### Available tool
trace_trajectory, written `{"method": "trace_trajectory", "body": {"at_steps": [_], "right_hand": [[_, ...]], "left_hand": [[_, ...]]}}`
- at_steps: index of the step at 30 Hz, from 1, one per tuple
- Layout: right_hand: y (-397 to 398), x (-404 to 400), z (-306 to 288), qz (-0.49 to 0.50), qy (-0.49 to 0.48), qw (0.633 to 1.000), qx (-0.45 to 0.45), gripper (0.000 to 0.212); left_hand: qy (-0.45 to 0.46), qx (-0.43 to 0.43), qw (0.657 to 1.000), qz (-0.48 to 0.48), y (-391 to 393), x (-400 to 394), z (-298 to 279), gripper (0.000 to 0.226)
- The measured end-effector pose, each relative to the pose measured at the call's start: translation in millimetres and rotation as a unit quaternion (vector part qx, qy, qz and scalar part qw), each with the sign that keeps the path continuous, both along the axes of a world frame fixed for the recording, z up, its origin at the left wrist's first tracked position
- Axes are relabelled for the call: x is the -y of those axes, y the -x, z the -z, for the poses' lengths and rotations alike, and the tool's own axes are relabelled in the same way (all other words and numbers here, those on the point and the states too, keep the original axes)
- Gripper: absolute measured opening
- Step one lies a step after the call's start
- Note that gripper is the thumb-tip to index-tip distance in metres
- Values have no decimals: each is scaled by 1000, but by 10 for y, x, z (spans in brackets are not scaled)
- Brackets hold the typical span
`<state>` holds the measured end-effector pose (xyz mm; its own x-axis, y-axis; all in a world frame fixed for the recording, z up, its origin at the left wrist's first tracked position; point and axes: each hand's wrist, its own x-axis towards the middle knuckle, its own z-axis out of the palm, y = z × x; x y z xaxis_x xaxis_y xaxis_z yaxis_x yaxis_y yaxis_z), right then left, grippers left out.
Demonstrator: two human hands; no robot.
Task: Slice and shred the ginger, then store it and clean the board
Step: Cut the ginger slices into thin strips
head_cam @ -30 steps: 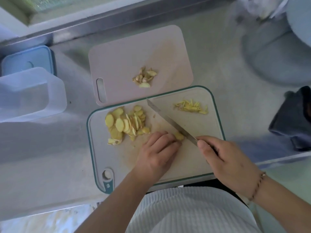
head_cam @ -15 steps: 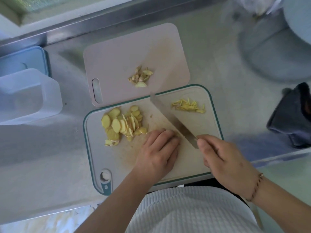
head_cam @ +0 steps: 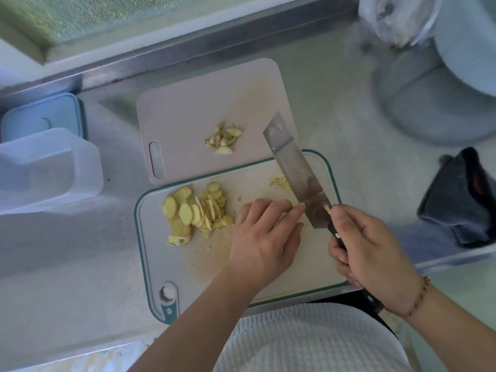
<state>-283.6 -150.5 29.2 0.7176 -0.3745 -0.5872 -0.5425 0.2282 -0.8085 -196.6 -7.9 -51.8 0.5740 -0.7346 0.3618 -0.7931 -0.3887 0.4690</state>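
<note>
A heap of ginger slices [head_cam: 196, 210] lies on the left of the teal-rimmed cutting board [head_cam: 171, 267]. My left hand [head_cam: 264, 237] rests on the board with its fingers over a small piece of ginger, fingertips touching the blade. My right hand [head_cam: 367, 248] grips the black handle of the cleaver [head_cam: 295, 167], whose flat side faces up and partly hides the shredded ginger [head_cam: 277, 181] at the board's far right. Ginger trimmings [head_cam: 222, 139] sit on the pink board [head_cam: 188, 116] behind.
A clear plastic container [head_cam: 48, 167] and a blue lid [head_cam: 40, 116] stand at the left on the steel counter. A dark cloth [head_cam: 461, 200] lies at the right edge. A plastic bag [head_cam: 394, 17] and a large pale vessel [head_cam: 467, 41] stand at the back right.
The cleaver has turned from edge-down to flat side up and swung right, over the shreds. My left hand has slid right along the board to touch the blade.
</note>
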Motion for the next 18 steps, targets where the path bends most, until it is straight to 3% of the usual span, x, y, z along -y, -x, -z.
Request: {"method": "trace_trajectory", "body": {"at_steps": [4,7,9,11,14,18], "right_hand": [[78,55,-66,4,0,1000,5,42],[184,84,-60,-7,16,1000,-3,43],[247,88,-17,-20,41,999,-8,43],[297,95,31,-55,92,994,-15,45],[326,77,53,-100,140,985,-9,37],[314,-50,61,-169,189,967,-7,43]], "left_hand": [[-4,9,999,34,94,-3,27,24],[16,7,997,70,173,-76,44,5],[29,-9,998,56,186,-159,41,11],[43,-30,998,34,166,-261,34,23],[52,-50,996,43,114,-402,49,12],[18,-41,996,72,77,-487,107,10]]}}
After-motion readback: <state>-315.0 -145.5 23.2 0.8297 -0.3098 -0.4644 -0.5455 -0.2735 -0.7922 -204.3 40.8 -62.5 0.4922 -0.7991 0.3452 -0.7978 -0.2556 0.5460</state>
